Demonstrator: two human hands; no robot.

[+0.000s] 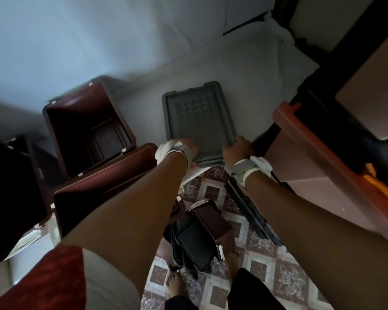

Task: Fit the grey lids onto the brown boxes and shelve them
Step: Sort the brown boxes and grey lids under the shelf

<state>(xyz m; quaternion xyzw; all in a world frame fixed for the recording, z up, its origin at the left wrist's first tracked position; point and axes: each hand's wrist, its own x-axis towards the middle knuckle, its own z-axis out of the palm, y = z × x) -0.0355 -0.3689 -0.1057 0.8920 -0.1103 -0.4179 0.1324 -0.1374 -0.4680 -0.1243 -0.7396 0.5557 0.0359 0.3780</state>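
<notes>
Hands of yours are both at the near edge of the grey lids [197,115], which lie as a small stack on the white surface [244,86] in front of you. Your left hand [184,148] holds the near left corner, with fingers curled over the top lid. Your right hand [238,148] grips the near right corner, and its fingers are bent around the edge. How tightly each hand closes is blurred, but both are clearly on the stack. Each wrist carries a white and grey band.

At the left of the lids, on the same surface, an open brown box [87,124] stands with no lid on it, well apart from the stack. A second brown box [103,186] is nearer to you, also open, and your left forearm passes over it.

On the tiled floor [267,265] between your arms lies a small brown box [213,220], tilted, touching some dark lids [195,249] just beside it. At the right, near your right hand, stands an orange container [311,142]. Your bare foot [175,285] shows at the bottom.
</notes>
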